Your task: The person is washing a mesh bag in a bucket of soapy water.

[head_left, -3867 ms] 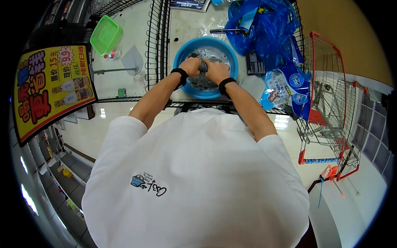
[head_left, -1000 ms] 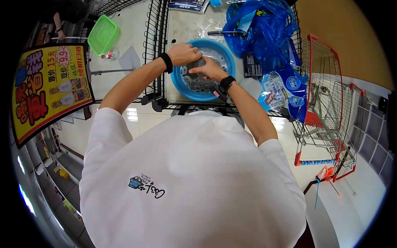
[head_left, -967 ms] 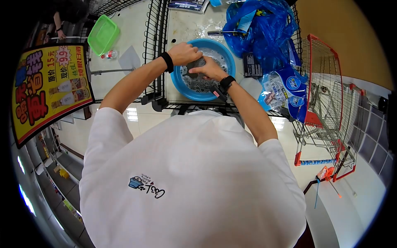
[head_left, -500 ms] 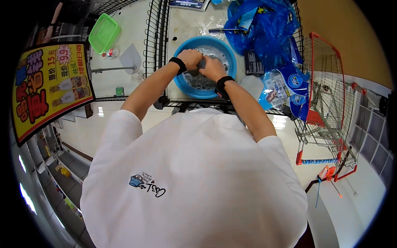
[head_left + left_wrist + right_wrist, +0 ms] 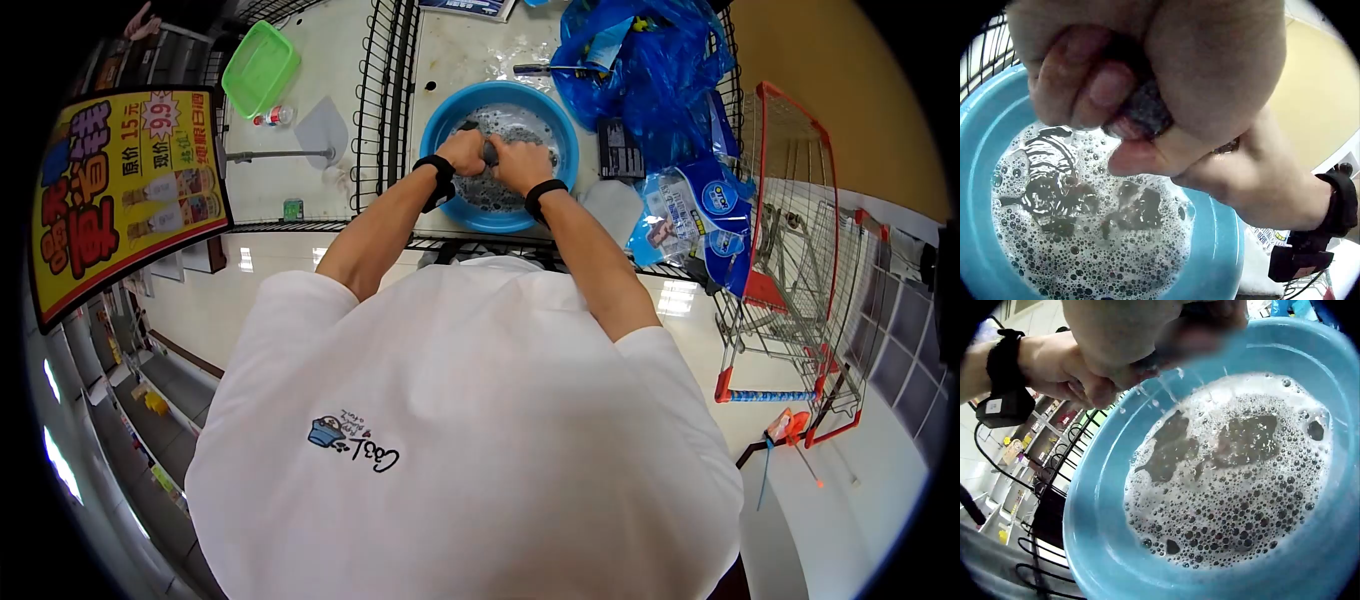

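Observation:
Both hands are close together over a blue basin (image 5: 571,165) of grey, sudsy water (image 5: 1222,506). My left hand (image 5: 463,153) and my right hand (image 5: 523,166) each grip a bunched, wet grey cloth (image 5: 490,154), with a short twisted stretch showing between them. In the left wrist view the left fingers curl tightly round the cloth (image 5: 1147,109), and the right hand (image 5: 1241,175) is just beyond. Drops fall from the hands toward the suds in the right wrist view. Most of the cloth is hidden inside the fists.
Right of the basin are a blue plastic bag (image 5: 645,80), a dark box (image 5: 620,150) and a blue-and-clear package (image 5: 690,215). A screwdriver-like tool (image 5: 535,70) lies behind it. Black wire racks (image 5: 385,100) border the left; a shopping cart (image 5: 790,250) stands right.
One second ago the cloth hung wider and flatter, with the left hand higher at the basin's left rim. Now both hands are level, holding it compactly bunched, as in the oldest frame.

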Motion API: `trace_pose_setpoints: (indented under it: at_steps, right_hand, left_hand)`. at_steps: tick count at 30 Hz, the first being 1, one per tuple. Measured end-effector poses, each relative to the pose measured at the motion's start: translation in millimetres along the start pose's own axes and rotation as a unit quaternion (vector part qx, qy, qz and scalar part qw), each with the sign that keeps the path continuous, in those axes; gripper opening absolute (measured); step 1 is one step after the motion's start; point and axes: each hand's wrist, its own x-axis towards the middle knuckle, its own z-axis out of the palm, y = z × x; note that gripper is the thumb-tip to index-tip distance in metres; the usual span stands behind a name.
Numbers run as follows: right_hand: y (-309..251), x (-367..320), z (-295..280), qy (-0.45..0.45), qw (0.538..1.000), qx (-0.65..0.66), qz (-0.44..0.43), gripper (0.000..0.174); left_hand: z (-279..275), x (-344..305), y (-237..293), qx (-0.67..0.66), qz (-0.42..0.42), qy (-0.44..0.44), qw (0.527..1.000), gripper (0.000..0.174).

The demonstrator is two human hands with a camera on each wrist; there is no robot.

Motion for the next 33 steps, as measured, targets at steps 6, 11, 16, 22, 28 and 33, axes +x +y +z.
trace_pose_setpoints:
  at_steps: [6, 11, 16, 22, 28, 33]
  right_hand:
    - [7, -1, 0, 0.047, 0.998, -0.009, -0.031, 0.045]
    - [0, -8, 7, 0.036, 0.999, -0.003, -0.022, 0.050]
    - [-6, -18, -2, 0.054, 0.996, 0.057, 0.052, 0.053]
    - [-8, -32, -8, 0.119, 0.967, 0.187, 0.124, 0.052]
    - [-2, -46, -28, 0.183, 0.900, 0.366, 0.153, 0.049]
    - [4, -45, -30, 0.124, 0.863, 0.473, 0.126, 0.053]
  left_hand:
    - [5, -5, 3, -0.054, -0.011, 0.016, 0.998, 0.019]
    - [14, -10, 2, -0.058, -0.007, 0.046, 0.997, 0.022]
    - [12, -31, 11, 0.019, 0.021, 0.175, 0.984, 0.052]
    - [3, -52, 28, -0.096, 0.035, 0.278, 0.955, 0.059]
    - [28, -74, 9, -0.101, -0.028, 0.351, 0.931, 0.023]
    - [19, -90, 5, -0.110, -0.030, 0.284, 0.952, 0.010]
